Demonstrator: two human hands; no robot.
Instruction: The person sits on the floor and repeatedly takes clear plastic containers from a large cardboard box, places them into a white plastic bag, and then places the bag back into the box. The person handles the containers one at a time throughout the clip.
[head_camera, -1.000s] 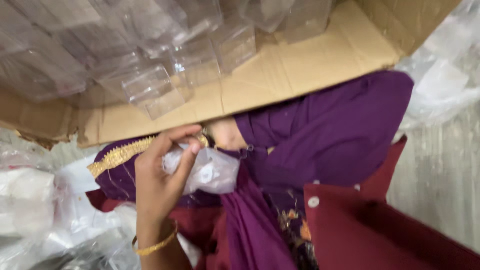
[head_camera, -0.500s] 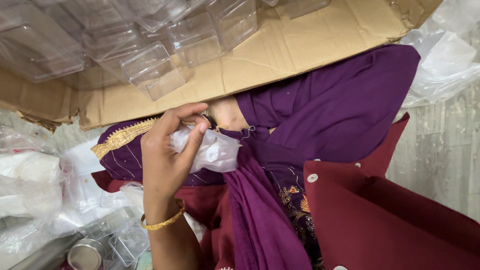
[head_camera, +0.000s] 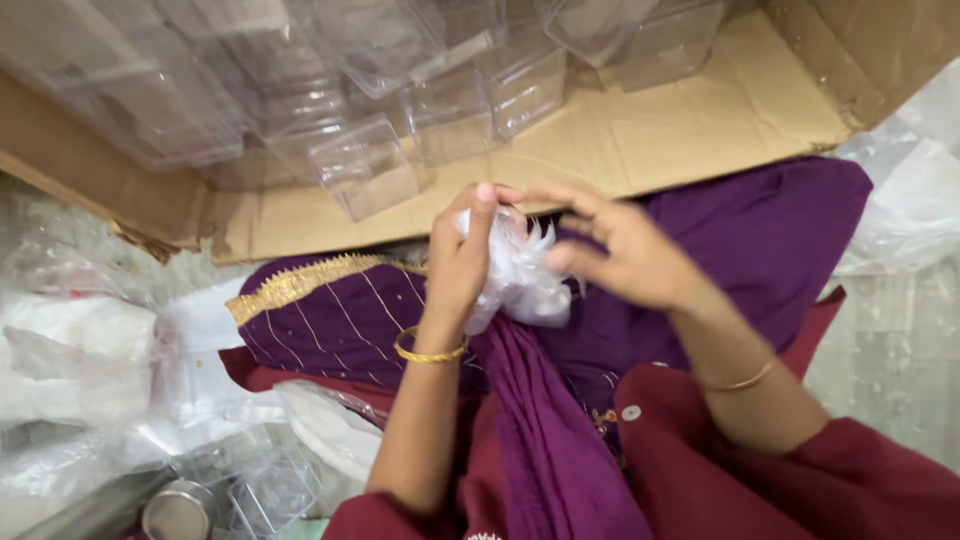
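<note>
My left hand (head_camera: 462, 262) grips a crumpled white plastic bag (head_camera: 520, 275) just above my lap. Beside it, my right hand (head_camera: 618, 250) has its fingers spread, and the fingertips pinch the bag's top edge. Both wrists wear a thin gold bangle (head_camera: 430, 352). Under the hands lies purple cloth with gold trim (head_camera: 330, 310), over maroon cloth.
An opened cardboard box (head_camera: 650, 130) lies ahead, with several clear plastic boxes (head_camera: 365, 180) in it. Crumpled clear plastic bags (head_camera: 80, 360) pile up at the left and far right. A small round metal tin (head_camera: 178, 512) and another clear box sit at the lower left.
My right hand has come into view and taken hold of the bag's top. My left hand has lifted slightly with the bag. The camera has tilted a little.
</note>
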